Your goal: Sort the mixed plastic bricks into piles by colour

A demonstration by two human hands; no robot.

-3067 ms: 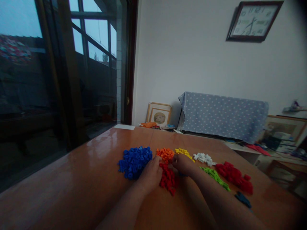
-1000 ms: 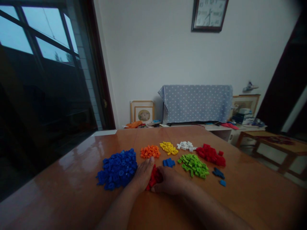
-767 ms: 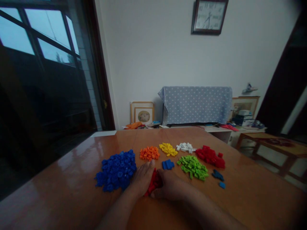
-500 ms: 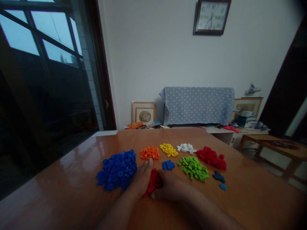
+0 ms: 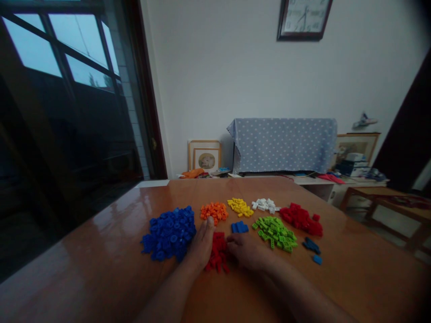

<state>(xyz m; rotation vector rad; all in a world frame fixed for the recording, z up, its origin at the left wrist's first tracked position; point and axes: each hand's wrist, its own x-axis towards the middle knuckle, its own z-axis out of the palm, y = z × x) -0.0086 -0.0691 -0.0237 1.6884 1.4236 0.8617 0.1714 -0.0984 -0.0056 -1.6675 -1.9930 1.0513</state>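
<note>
A small pile of red toy building bricks [image 5: 218,253] lies on the table between my two hands. My left hand [image 5: 202,244] stands on edge along the pile's left side, open, its fingers straight and lying together, with the thumb on top. On the other side, my right hand [image 5: 247,251] has its loosely bent fingertips at the red bricks; its thumb is hidden, and I see no brick held in it. Just left of my left hand is a large heap of round blue pieces [image 5: 171,233]. A few flat blue bricks [image 5: 239,227] lie beyond my right hand.
Orange [image 5: 214,211], yellow [image 5: 240,207] and white bricks [image 5: 265,205] form small piles farther back. Lime green bricks [image 5: 275,233] and a second red pile [image 5: 301,219] lie to the right, near darker blue pieces [image 5: 311,245]. All rest on the brown wooden table [image 5: 111,269].
My right hand has drawn back slightly to the right from the red bricks, so more of them show, spread out toward me. My left hand stays beside them. The view has shifted slightly.
</note>
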